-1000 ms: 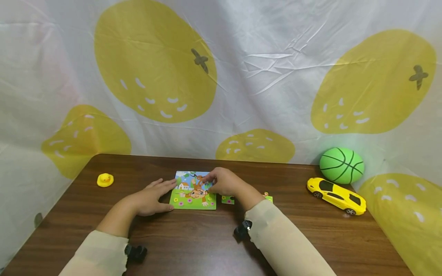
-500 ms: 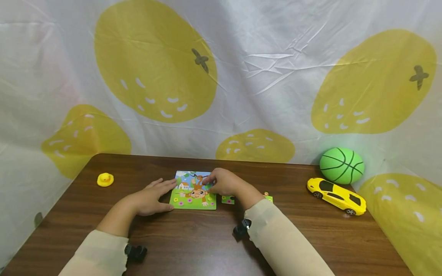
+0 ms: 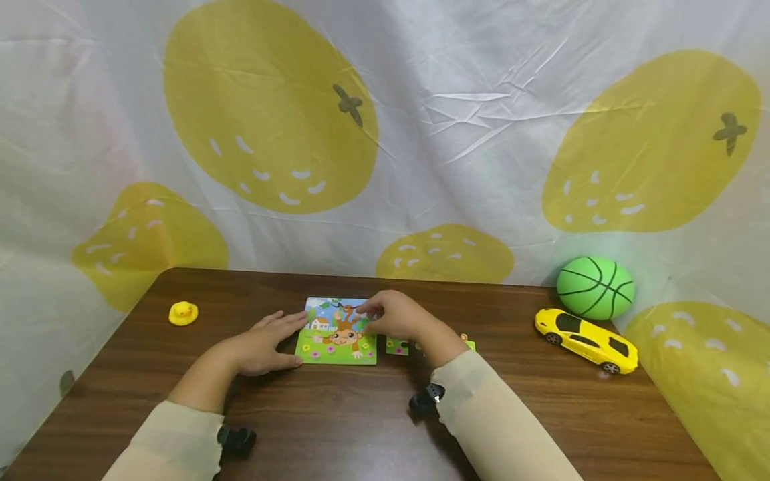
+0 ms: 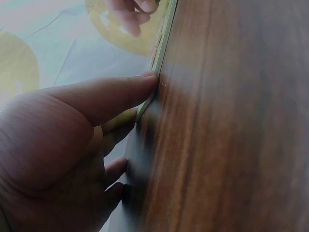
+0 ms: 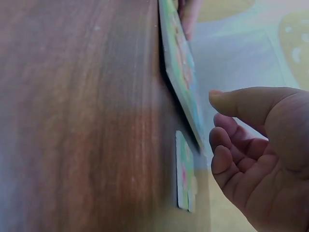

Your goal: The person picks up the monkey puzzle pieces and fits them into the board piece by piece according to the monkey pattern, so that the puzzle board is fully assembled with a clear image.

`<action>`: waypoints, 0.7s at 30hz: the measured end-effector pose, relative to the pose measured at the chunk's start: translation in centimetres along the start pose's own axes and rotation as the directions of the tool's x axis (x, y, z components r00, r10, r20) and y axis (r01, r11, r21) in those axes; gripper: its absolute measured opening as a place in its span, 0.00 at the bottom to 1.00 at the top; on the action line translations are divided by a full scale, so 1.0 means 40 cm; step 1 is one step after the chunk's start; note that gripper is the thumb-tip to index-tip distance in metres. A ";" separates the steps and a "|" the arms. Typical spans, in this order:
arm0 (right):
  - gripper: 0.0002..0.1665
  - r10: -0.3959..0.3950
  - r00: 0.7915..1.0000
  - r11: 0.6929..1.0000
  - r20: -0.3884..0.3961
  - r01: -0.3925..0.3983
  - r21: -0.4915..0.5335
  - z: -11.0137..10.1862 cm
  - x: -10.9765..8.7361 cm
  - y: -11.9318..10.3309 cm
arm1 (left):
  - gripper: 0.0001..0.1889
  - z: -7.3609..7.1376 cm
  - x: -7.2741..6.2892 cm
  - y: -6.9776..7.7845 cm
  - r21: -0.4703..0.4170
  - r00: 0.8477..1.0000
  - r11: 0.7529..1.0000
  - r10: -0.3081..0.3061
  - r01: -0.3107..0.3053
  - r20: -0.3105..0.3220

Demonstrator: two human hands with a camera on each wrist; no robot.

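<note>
A square jigsaw puzzle (image 3: 333, 353) with a monkey, a house and flowers lies flat near the middle of the table. My left hand (image 3: 265, 344) rests along its left side, fingers straight, thumb (image 4: 130, 89) against the near corner. Over the right edge hovers my right hand (image 3: 398, 316); the right wrist view shows its thumb and loosely bent fingers (image 5: 222, 157) apart from the board, holding nothing. A loose puzzle piece (image 3: 396, 347), green with pink flowers, lies just right of the board. Another piece (image 3: 470, 345) shows beyond the right wrist, partly hidden by the forearm.
A small yellow toy duck (image 3: 183, 313) sits at the far left of the brown table (image 3: 337, 421). At the back right are a green ball (image 3: 595, 288) and a yellow toy car (image 3: 585, 341). A lemon-print curtain (image 3: 457, 153) hangs behind.
My right hand has drawn slightly up and to the right, off the puzzle's right part, uncovering more of the picture. The left hand stays where it was.
</note>
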State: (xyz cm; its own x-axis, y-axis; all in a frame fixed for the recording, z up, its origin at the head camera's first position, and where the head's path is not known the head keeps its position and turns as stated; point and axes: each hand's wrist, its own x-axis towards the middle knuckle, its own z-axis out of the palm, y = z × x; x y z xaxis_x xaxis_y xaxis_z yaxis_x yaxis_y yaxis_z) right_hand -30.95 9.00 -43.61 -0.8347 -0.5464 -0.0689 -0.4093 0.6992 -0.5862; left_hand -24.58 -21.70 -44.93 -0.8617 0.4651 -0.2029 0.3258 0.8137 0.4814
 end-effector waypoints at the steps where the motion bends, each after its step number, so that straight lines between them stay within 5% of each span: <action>1: 0.20 0.001 1.000 1.000 -0.007 -0.001 0.005 -0.003 -0.007 0.002 | 0.46 0.000 0.000 -0.001 0.001 1.000 1.000 0.001 -0.001 -0.001; 10: 0.25 0.070 0.997 0.984 -0.011 -0.067 0.167 -0.041 -0.094 0.048 | 0.46 -0.003 -0.001 0.003 -0.003 1.000 1.000 0.004 -0.004 0.001; 21: 0.27 0.137 0.990 0.956 0.029 -0.140 0.258 -0.052 -0.136 0.122 | 0.46 0.000 -0.006 -0.002 -0.010 1.000 1.000 0.003 -0.003 0.005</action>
State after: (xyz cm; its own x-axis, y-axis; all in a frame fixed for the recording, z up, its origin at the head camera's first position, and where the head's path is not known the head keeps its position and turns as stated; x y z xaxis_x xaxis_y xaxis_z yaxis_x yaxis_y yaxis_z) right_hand -29.16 16.35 -44.41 -0.8719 -0.4584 -0.1719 -0.1794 0.6259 -0.7590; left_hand -24.38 -21.88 -44.93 -0.8586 0.4694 -0.2061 0.3245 0.8089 0.4903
